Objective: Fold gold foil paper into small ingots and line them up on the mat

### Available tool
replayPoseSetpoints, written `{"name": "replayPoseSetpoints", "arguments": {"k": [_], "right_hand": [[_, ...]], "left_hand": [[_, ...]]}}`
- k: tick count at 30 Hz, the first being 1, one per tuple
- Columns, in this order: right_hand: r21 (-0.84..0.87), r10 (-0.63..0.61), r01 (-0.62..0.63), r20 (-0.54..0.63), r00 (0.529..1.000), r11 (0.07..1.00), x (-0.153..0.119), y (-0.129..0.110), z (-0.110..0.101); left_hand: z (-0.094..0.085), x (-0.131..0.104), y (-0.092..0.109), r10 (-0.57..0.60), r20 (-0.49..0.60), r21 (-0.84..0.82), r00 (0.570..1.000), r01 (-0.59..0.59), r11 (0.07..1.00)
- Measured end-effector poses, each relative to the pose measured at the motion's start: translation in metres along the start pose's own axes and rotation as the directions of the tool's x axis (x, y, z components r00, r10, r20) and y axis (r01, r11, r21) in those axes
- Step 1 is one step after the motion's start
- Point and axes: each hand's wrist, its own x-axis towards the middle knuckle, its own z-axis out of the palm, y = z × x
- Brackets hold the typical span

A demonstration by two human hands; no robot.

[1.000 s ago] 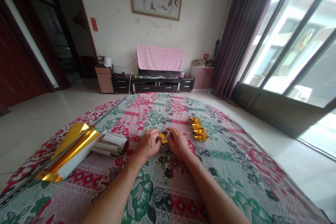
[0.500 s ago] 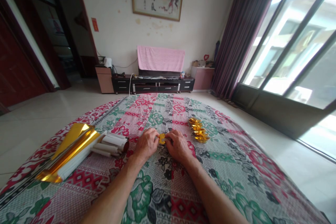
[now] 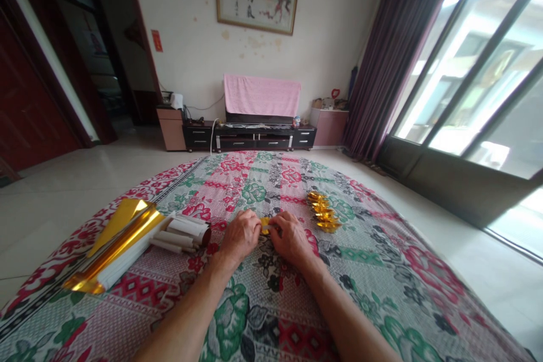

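Between my two hands is a small piece of gold foil paper (image 3: 265, 225), partly covered by fingers, just above or on the patterned cloth. My left hand (image 3: 243, 233) pinches its left side, fingers curled. My right hand (image 3: 291, 236) grips the right side with thumb and fingers together. The exact shape of the fold is too small to make out. To the right of my right hand lies a row of folded gold foil pieces (image 3: 324, 214), several of them close together.
On the left lie a stack of gold foil sheets (image 3: 127, 246) and several white paper rolls (image 3: 182, 232). A flowered cloth (image 3: 254, 322) covers the round table. Beyond it stands a black TV cabinet (image 3: 254, 138) under a pink towel (image 3: 262, 95).
The view has shifted slightly, so everything sits a little farther right. Both hands stay at the gold foil paper, with only slight finger movement.
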Motion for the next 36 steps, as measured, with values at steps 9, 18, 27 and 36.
{"name": "replayPoseSetpoints", "arguments": {"k": [9,18,27,36], "right_hand": [[-0.036,0.004,-0.005,-0.009,1.000,0.999,-0.0016,-0.0010,0.0000],[-0.025,0.014,-0.014,0.012,1.000,1.000,-0.0010,-0.0029,-0.0035],[-0.048,0.011,-0.011,0.009,1.000,0.999,-0.0023,-0.0047,-0.0031],[-0.040,0.004,-0.003,0.022,1.000,0.999,-0.0006,-0.0044,-0.0046]], "left_hand": [[0.0008,-0.0002,0.0052,-0.036,0.024,0.035,0.999,0.035,0.999],[-0.0030,-0.0025,0.0039,0.054,0.039,-0.032,0.998,-0.053,0.998],[-0.0032,0.0013,-0.0014,0.084,0.040,0.039,0.996,-0.085,0.996],[0.0016,0.0038,0.0028,0.082,0.017,0.054,0.996,-0.083,0.995]]}}
